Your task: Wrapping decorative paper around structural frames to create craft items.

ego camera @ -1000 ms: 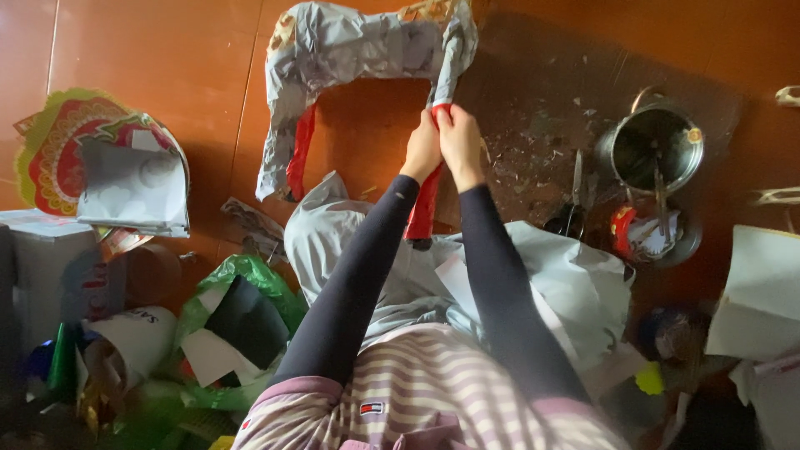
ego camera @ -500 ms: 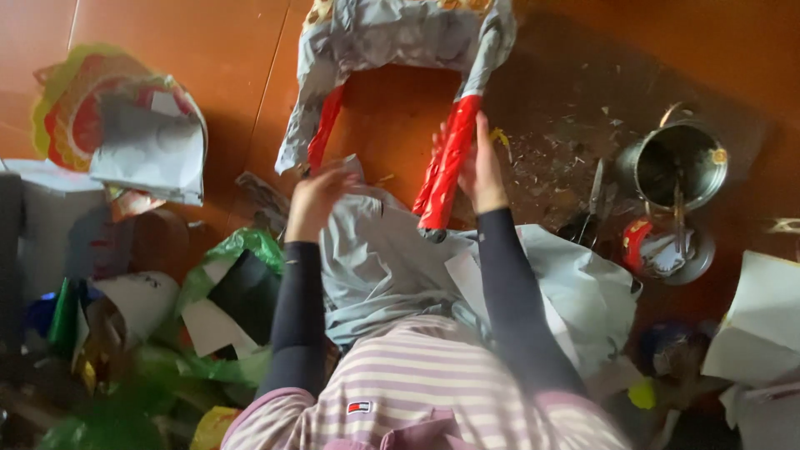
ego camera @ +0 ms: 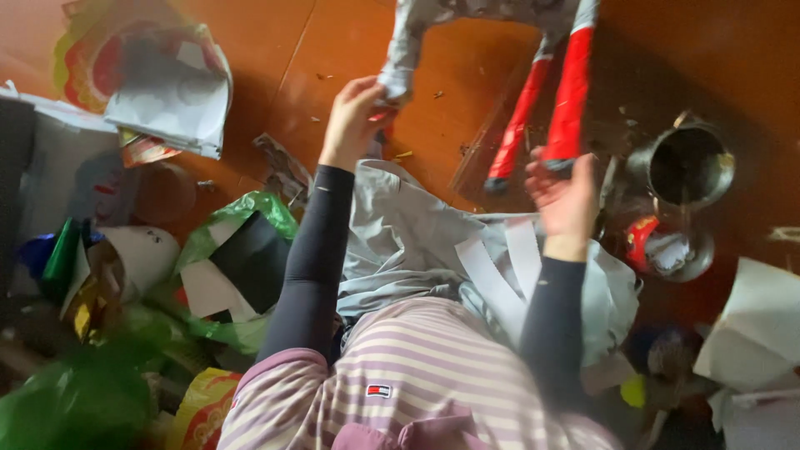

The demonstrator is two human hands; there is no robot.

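- My left hand [ego camera: 354, 117] is up near the top middle, with its fingers pinched on the lower left corner of the big crinkly silver-grey foil sheet [ego camera: 467, 12].
- That sheet runs along the top edge of the view and is cut off there, so I cannot see how far it goes.
- My right hand [ego camera: 567, 196] has its fingers curled around the bottom end of the thicker shiny red foil strip [ego camera: 571, 96], which hangs down from the sheet's right side.
- A thinner red foil strip [ego camera: 517, 125] hangs just beside it, on its left, and I think it touches nothing but the floor, though the view is blurry.
- Between my two hands there is a patch of bare orange-brown wooden floor [ego camera: 467, 100], the most open room here.
- A round silver metal pot [ego camera: 687, 167] sits near my right hand, on its right.
- A smaller round tin with red inside [ego camera: 667, 250] lies just below the pot.
- Green plastic bags [ego camera: 242, 221] and a white paper pile [ego camera: 171, 96] crowd the left side.
- White paper sheets [ego camera: 758, 329] fill the right edge.
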